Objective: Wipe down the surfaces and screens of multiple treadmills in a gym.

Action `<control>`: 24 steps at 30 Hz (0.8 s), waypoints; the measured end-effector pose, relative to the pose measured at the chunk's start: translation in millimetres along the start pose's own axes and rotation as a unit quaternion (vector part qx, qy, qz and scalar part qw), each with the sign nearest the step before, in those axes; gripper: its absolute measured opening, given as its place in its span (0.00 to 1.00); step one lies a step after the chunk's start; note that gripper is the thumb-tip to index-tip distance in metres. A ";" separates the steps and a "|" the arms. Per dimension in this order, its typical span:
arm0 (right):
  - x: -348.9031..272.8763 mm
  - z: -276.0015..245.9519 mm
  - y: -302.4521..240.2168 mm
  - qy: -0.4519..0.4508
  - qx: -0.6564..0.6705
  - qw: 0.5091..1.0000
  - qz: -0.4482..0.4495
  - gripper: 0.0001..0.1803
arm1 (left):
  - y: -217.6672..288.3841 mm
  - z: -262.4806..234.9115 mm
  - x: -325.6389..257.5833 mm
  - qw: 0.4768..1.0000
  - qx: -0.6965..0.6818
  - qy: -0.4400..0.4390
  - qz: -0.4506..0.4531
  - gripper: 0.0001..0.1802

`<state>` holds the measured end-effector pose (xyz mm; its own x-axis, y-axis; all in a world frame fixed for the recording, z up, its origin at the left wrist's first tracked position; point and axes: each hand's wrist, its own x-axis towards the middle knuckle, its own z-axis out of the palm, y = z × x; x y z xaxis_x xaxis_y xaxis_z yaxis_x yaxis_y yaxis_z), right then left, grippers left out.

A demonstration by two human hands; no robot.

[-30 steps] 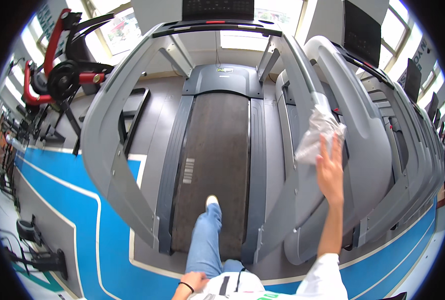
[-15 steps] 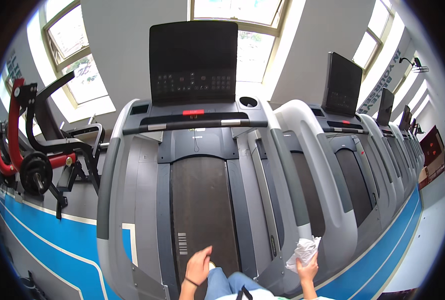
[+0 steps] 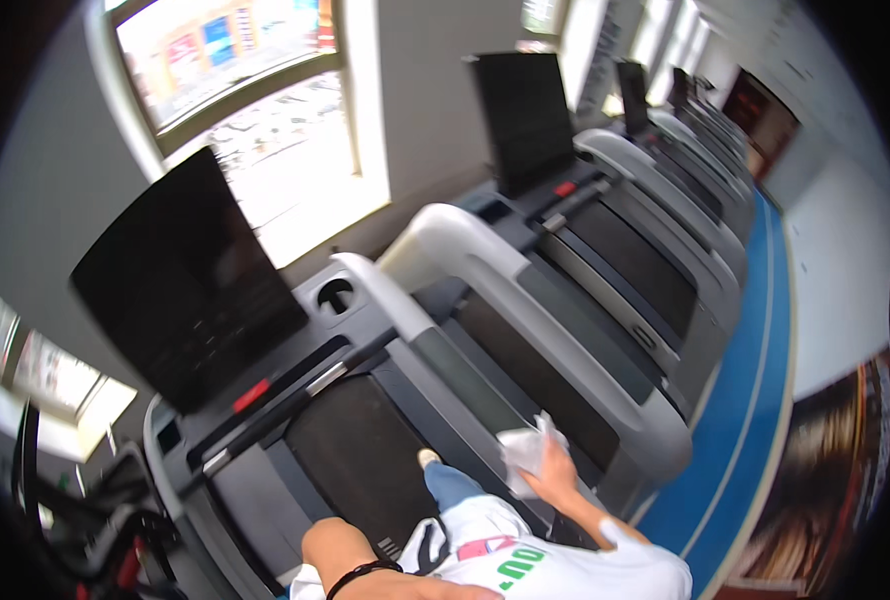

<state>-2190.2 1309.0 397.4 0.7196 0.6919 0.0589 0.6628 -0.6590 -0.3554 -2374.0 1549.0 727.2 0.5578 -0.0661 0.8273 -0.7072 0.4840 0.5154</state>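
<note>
My right hand (image 3: pixel 555 474) is closed around a crumpled white cloth (image 3: pixel 523 452). The cloth is by the lower part of the right side rail (image 3: pixel 465 378) of the treadmill I stand on; I cannot tell whether it touches the rail. My left hand (image 3: pixel 420 586), with a black band at the wrist, lies across the front of my body at the lower edge of the picture. Its fingers are cut off there. Ahead stand the treadmill's dark screen (image 3: pixel 190 285) and a front handlebar (image 3: pixel 325 377) with metal grips and a red piece beside it.
A second treadmill (image 3: pixel 520 300) stands close on the right, with several more in a row beyond. A blue floor strip (image 3: pixel 750 410) runs behind them. At the lower left is dark exercise equipment (image 3: pixel 85 530). A window (image 3: pixel 265 150) is in the wall ahead.
My view has swung to the right and tilted. My right hand, still with the cloth, appears higher up along the rail. My left hand has come in across my body.
</note>
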 end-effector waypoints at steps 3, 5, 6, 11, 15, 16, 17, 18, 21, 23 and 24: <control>98.4 23.0 -54.3 0.036 0.047 0.998 0.014 0.48 | -8.5 -55.6 34.8 0.996 -0.030 0.005 0.082 0.29; 169.6 60.7 -78.4 0.040 0.090 0.994 -0.044 0.46 | -39.9 -103.4 -64.6 0.995 0.048 -0.034 0.085 0.33; 201.5 78.1 -79.5 -0.009 0.136 0.991 0.006 0.44 | -28.4 -121.6 -33.0 0.995 0.047 0.007 0.083 0.33; 328.0 135.6 -105.9 0.010 0.342 0.938 -0.044 0.34 | 0.6 -170.0 -56.5 0.873 0.297 0.378 -0.081 0.29; 352.1 133.9 -139.4 0.066 0.057 0.996 -0.017 0.41 | 40.5 -180.7 -232.1 0.671 0.364 0.584 -0.276 0.21; 350.4 126.5 -167.4 0.053 -0.009 0.998 0.020 0.43 | 51.9 -161.9 -275.7 0.651 0.370 0.600 -0.280 0.21; 353.2 133.5 -176.5 0.073 -0.062 0.995 0.008 0.43 | 61.8 -145.6 -317.8 0.578 0.380 0.648 -0.318 0.19; 356.3 138.8 -184.3 0.083 -0.073 0.994 0.008 0.43 | 69.0 -132.0 -353.0 0.501 0.384 0.691 -0.352 0.17; 353.8 151.9 -205.2 0.081 -0.099 0.991 0.037 0.43 | 79.8 -103.4 -427.9 0.437 0.288 0.776 -0.352 0.13; 343.5 167.0 -236.6 0.097 -0.090 0.991 0.030 0.43 | 95.0 -107.6 -430.6 0.463 0.298 0.753 -0.361 0.14; 336.6 178.6 -260.2 0.077 -0.080 0.994 0.024 0.42 | 101.5 -114.1 -429.6 0.490 0.309 0.727 -0.367 0.14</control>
<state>-2157.4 1766.0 343.0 0.7659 0.6138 0.1915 0.6429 -0.7371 -0.2083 -2635.8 1726.1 398.6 0.1623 0.8858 -0.4348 0.1712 0.4086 0.8965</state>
